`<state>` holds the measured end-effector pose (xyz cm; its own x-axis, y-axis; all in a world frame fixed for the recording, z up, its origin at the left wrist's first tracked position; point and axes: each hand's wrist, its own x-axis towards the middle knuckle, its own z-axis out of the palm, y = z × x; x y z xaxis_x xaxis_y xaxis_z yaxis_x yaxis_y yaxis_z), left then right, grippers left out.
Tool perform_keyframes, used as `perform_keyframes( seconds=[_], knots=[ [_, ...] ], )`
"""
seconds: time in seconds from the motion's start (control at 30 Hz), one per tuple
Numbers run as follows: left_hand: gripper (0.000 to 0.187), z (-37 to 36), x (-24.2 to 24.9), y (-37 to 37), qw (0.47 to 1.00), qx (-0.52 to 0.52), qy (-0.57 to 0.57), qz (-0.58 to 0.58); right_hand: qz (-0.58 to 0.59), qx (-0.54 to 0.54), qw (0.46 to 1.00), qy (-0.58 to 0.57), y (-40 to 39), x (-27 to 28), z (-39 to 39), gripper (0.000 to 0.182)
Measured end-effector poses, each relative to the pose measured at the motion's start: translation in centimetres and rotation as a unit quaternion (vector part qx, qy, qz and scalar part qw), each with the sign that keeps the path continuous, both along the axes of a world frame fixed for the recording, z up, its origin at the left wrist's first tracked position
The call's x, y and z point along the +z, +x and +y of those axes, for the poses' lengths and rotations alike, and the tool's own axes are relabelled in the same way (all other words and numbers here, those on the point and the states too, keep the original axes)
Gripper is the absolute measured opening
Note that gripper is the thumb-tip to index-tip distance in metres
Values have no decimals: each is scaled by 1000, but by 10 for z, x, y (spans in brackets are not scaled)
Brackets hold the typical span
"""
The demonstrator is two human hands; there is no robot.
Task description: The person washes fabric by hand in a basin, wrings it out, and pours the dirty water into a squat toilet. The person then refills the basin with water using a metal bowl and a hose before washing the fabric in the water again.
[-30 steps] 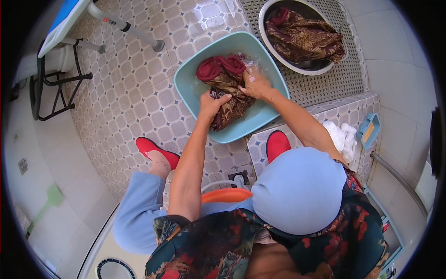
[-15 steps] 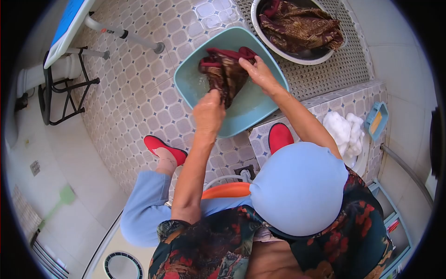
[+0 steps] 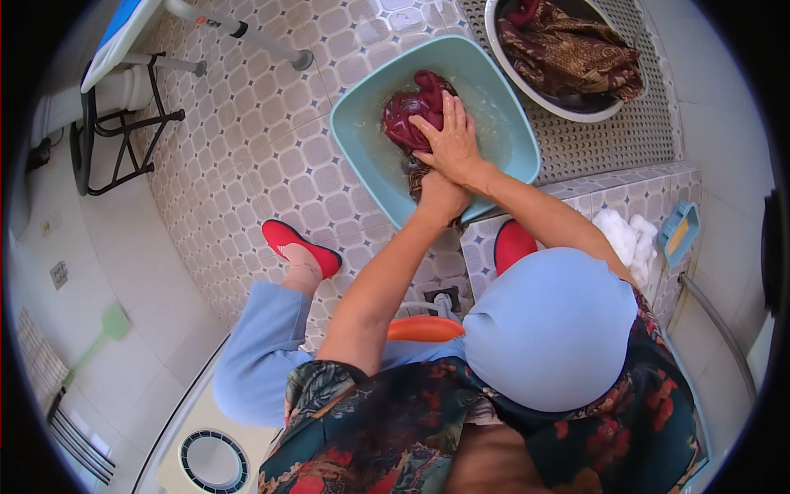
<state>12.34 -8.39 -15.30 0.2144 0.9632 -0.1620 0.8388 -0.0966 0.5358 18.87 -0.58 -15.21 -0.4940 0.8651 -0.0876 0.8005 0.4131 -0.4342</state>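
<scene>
In the water of a teal square basin [image 3: 350, 123] lies a wet dark red and brown patterned garment [image 3: 407, 119], bunched up with its maroon side showing. My right hand [image 3: 453, 146] rests on it with fingers spread and flat. Just below, my left hand [image 3: 443, 198] is closed around a patterned end of the cloth near the basin's front edge. The right wrist partly covers the left hand, so its fingertips are hidden.
A metal bowl [image 3: 568, 111] with another patterned garment [image 3: 576, 58] stands on a perforated mat [image 3: 576, 152] at upper right. White cloth [image 3: 627, 239] and a blue soap dish [image 3: 679, 233] lie on the right ledge. A black-framed stool [image 3: 123, 140] is at left.
The garment has been lowered and bunched up in the water, maroon side up. My right hand has gone from gripping its edge to lying spread on it; my left hand has shifted right.
</scene>
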Motion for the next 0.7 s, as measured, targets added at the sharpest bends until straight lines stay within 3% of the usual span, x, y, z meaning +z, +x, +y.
perform_keyframes(
  seconds=[0.07, 0.1, 0.13, 0.2, 0.27, 0.33, 0.37, 0.43, 0.47, 0.5, 0.53, 0.57, 0.6, 0.63, 0.67, 0.7],
  knots=[
    [46, 7, -13, 9, 997, 49, -31, 45, -1, 58, 998, -7, 4, -13, 20, 78],
    [44, 14, -13, 13, 988, 50, -116, 87, -51, 33, 997, -52, 2, -17, 33, 80],
    [44, 20, -6, 18, 989, 48, -111, 85, -53, 31, 997, -47, 4, -15, 47, 80],
    [46, 23, 10, 23, 977, 170, -123, 47, -101, 64, 983, -141, 8, -10, 65, 80],
    [43, 21, 8, 17, 976, 190, -102, 34, -91, 58, 985, -135, 9, -4, 64, 80],
    [42, 14, 5, -3, 941, 273, -88, -178, -122, 66, 981, -134, 8, -2, 64, 74],
    [45, 9, 8, -16, 899, 327, -127, -263, -123, 65, 981, -134, 13, -7, 65, 74],
    [51, 2, 17, -44, 871, 425, -2, -247, 92, 59, 986, -124, 22, -20, 75, 70],
    [54, 5, 19, -56, 845, 474, 28, -244, 93, 59, 986, -126, 23, -22, 80, 70],
    [58, 10, 20, -66, 817, 522, 57, -239, 267, -63, 940, -205, 24, -15, 86, 68],
    [58, 19, 12, -74, 817, 522, 55, -238, 425, -183, 844, -273, 25, -13, 91, 68],
    [60, 34, 2, -79, 790, 534, 44, -299, 369, -264, 874, -171, 18, -29, 96, 66],
    [62, 48, -7, -84, 760, 540, 34, -360, 369, -268, 874, -170, 13, -35, 97, 66],
    [62, 64, -10, -90, 762, 536, 32, -362, 259, -262, 906, -209, 4, -38, 98, 64],
    [60, 77, -11, -97, 711, 500, -46, -493, 144, -252, 924, -248, -3, -40, 96, 61],
    [59, 86, -5, -97, 639, 452, -124, -610, 186, -244, 926, -222, -11, -38, 91, 53]
  ],
)
